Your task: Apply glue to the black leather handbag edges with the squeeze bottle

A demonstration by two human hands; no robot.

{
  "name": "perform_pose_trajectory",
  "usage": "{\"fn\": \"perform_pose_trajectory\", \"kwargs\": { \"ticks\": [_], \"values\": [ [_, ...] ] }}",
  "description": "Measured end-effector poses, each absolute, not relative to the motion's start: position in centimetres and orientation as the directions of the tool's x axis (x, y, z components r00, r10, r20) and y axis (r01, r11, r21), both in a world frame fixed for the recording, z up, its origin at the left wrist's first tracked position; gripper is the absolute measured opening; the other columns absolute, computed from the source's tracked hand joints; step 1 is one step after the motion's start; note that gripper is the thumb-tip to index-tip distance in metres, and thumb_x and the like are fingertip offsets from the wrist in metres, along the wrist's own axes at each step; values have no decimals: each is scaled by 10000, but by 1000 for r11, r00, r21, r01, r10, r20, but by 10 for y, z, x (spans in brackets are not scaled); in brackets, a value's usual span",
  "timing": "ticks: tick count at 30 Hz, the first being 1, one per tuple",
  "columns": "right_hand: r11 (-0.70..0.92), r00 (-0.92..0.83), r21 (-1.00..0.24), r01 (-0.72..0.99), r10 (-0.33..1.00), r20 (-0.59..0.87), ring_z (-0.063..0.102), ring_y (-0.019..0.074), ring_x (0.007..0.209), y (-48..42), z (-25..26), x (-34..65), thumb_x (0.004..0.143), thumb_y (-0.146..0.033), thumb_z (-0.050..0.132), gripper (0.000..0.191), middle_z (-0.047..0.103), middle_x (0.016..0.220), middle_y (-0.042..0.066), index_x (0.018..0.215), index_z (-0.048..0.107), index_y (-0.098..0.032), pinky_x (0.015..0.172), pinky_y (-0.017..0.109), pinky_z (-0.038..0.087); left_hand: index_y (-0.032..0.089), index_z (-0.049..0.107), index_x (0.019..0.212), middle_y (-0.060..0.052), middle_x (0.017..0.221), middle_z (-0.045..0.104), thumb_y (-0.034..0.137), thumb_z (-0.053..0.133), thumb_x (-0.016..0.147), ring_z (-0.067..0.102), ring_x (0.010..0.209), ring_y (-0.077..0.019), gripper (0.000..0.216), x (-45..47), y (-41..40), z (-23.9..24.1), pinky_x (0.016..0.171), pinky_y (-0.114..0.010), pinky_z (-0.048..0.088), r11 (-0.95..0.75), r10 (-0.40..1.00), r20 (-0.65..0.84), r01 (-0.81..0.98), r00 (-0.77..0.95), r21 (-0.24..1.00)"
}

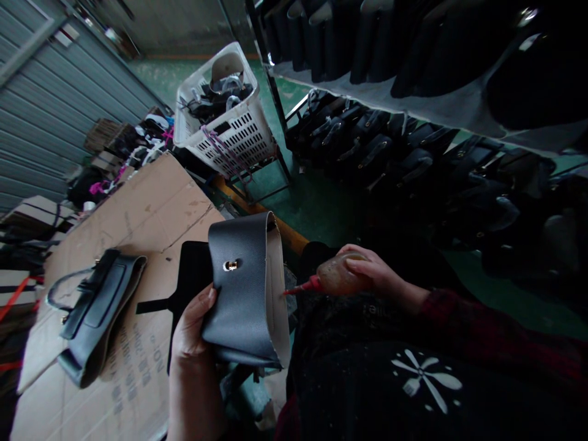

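My left hand (195, 321) grips a black handbag body (239, 300) by its side, thumb on the front near a gold turn-lock (231, 265). The bag's open edge faces right and shows a pale lining. In my right hand (367, 269) is a squeeze bottle (342, 274) of amber liquid with a red nozzle. The nozzle's tip is at the open edge of the bag; whether it touches, I cannot tell. Behind the bag body lies a black flap piece with a strap (193, 269). Another black handbag with a handle (98, 312) lies on the cardboard to the left.
Flattened cardboard (151, 214) covers the work surface. A white plastic basket (234, 135) holding bag parts stands on a metal frame beyond it. At right, a rack (340, 92) carries rows of black bags. Piled materials (114, 147) line the left wall.
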State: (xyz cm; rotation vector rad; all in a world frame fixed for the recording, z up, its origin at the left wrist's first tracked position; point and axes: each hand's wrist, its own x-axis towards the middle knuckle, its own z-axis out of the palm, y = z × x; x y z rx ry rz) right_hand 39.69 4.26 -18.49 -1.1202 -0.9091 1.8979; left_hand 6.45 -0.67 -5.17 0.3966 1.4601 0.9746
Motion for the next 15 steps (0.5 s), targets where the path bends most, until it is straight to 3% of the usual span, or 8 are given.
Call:
{"fn": "perform_pose_trajectory", "kwargs": {
  "ticks": [6,15],
  "values": [
    [-440,-296,-872,-214,880,-372,510,163,657,49,-184,390,627,-430,677,336,591,721,20,823,611,-165,596,277,383,121,728,958,-73,783,717,273,821,642,657,610,-163,362,63,-6,-54,569,-197,542,563,758,-631,-323,-165,761],
    [-509,-443,-835,-208,810,-384,528,168,682,22,-184,395,631,-486,712,408,609,764,33,850,606,-159,606,277,398,131,733,924,-49,735,713,284,844,619,631,550,-128,359,66,-4,-55,546,-173,535,559,762,-627,-325,-160,763]
  ]
}}
